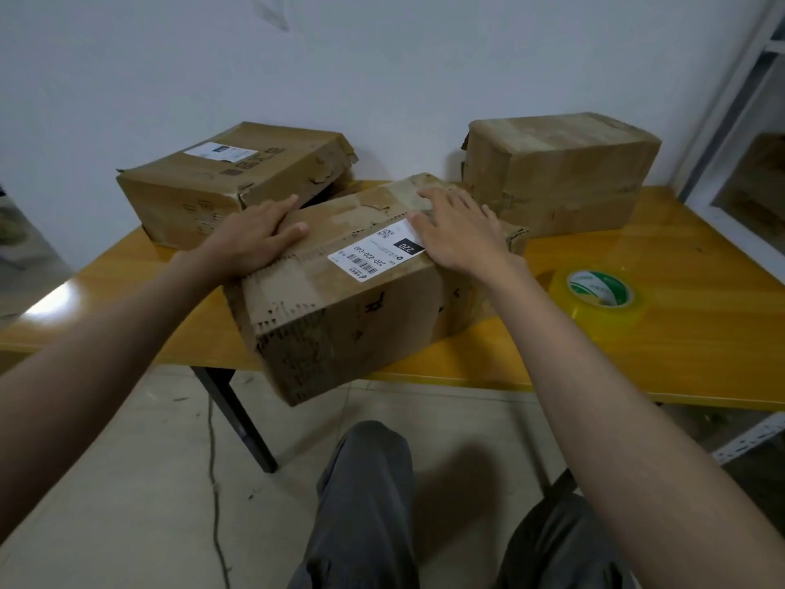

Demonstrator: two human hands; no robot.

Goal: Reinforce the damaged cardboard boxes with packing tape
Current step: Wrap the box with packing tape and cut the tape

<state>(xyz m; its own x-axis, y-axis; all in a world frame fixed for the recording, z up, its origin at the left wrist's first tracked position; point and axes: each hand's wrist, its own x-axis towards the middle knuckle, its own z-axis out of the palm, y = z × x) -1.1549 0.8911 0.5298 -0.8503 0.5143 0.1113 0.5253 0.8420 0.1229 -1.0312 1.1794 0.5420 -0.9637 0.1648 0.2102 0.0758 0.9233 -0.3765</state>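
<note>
A worn cardboard box [348,308] with a white shipping label sits at the table's front edge, its near corner hanging over the edge. My left hand [250,238] rests on the box's top left edge, thumb laid across the top and fingers over the far side. Flat on the top right of the box lies my right hand [458,235], fingers straight and spread, partly covering the label. A roll of clear yellowish packing tape [599,295] lies flat on the table to the right of the box, apart from both hands.
Two more damaged boxes stand at the back against the white wall, one at the left [229,180] with torn flaps and one at the right [556,167]. The yellow table [679,342] has black legs. A metal shelf frame [739,133] stands at the right. My knees are below.
</note>
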